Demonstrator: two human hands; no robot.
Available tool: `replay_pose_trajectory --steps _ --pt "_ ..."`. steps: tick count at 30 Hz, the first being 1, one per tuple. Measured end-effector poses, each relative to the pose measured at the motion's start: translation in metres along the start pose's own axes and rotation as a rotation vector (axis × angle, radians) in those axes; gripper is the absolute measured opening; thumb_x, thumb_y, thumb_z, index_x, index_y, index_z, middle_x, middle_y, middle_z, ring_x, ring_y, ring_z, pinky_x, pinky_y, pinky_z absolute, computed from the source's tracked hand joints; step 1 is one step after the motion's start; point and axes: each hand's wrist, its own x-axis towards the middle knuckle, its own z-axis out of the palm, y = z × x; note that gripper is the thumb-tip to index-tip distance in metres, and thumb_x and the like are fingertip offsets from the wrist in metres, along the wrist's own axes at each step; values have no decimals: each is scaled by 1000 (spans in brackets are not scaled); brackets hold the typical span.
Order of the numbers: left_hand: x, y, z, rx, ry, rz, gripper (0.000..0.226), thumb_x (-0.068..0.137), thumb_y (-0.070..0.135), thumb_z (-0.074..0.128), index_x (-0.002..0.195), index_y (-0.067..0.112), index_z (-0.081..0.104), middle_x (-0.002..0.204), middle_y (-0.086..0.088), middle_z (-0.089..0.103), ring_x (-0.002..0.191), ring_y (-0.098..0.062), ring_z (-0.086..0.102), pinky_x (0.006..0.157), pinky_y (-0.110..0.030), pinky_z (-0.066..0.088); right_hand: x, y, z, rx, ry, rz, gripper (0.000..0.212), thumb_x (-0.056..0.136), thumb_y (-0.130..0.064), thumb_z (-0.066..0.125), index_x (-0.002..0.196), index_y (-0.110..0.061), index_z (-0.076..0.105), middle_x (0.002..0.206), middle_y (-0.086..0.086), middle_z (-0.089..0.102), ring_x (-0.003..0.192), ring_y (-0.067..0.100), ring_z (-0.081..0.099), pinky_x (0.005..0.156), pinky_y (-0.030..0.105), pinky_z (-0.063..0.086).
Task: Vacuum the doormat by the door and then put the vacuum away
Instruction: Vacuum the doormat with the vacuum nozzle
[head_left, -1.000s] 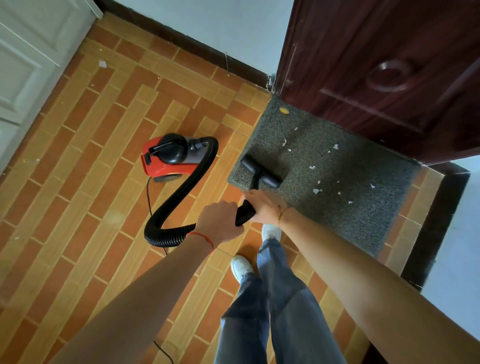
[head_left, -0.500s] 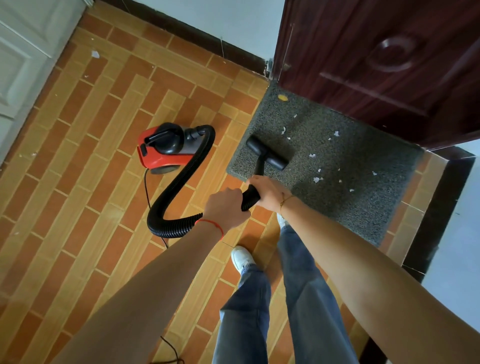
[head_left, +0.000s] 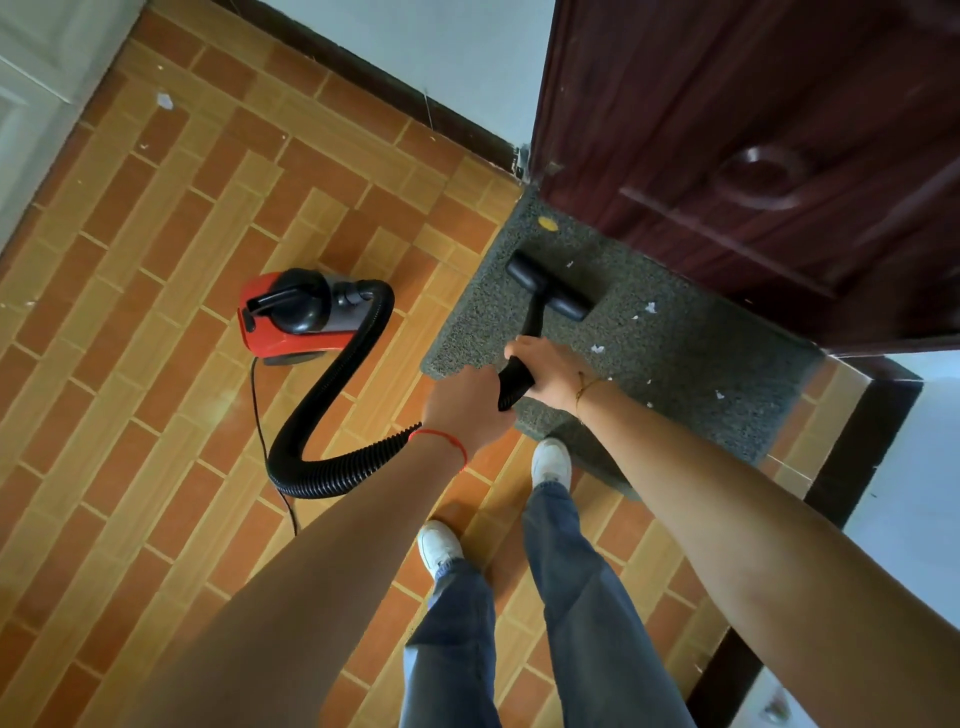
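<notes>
Grey doormat (head_left: 649, 364) by the door (head_left: 753, 156) is being vacuumed; both hands, left hand (head_left: 467, 410) and right hand (head_left: 550, 371), squeeze the wand (head_left: 519, 371); nozzle (head_left: 548, 286) sits at 11 o'clock; next, I think, push toward scraps (head_left: 649, 307) at 2 o'clock.

Door (head_left: 753, 156) blocks nozzle (head_left: 548, 286) ahead; doormat (head_left: 675, 364) rightward lies open

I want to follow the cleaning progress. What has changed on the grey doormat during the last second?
The black T-shaped nozzle moved forward from the near left edge of the grey speckled doormat toward the dark brown door, and the white scraps along its path are gone. Both hands, left hand and right hand, kept their grip on the black wand. The red canister vacuum stayed put.
</notes>
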Motion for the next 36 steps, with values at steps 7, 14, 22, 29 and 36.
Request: replay_pose_trajectory --steps 7,14,22,29,36 --pt "40 36 -25 -45 3 -42 14 87 29 54 89 15 54 64 3 51 51 -14 51 43 -25 40 17 40 -45 -58 -27 -51 11 88 -8 56 92 -13 46 103 3 56 72 20 53 49 23 28" --pt "70 62 -43 -55 18 -57 13 88 28 53 86 16 49 62 4 48 47 -11 46 38 -23 31 34 71 -76 -86 -55 -70 19 89 -4 54 87 -18 40 100 2 54 69 18 51 52 23 34" --pt "79 61 -49 -86 17 -69 12 86 27 55 91 15 55 64 4 51 49 -12 49 39 -22 34 44 75 -82 -105 -49 -82 17 89 -5 54 88 -18 42 98 4 58 74 23 58 61 32 46" --pt "45 25 -42 -59 10 -98 12 87 28 55 88 16 52 65 3 49 49 -12 48 39 -23 34 43 33 -56 -92 -70 -128 10 88 -7 56 94 -11 49 94 7 60 79 27 63 62 35 50" --pt "-11 -20 -18 -17 -13 -107 12 88 28 52 84 17 51 63 3 49 48 -13 46 40 -24 37 23 -24 -10 -67 -111 -164 9 89 -10 54 96 -9 50 92 10 61 75 29 64 65 42 56"
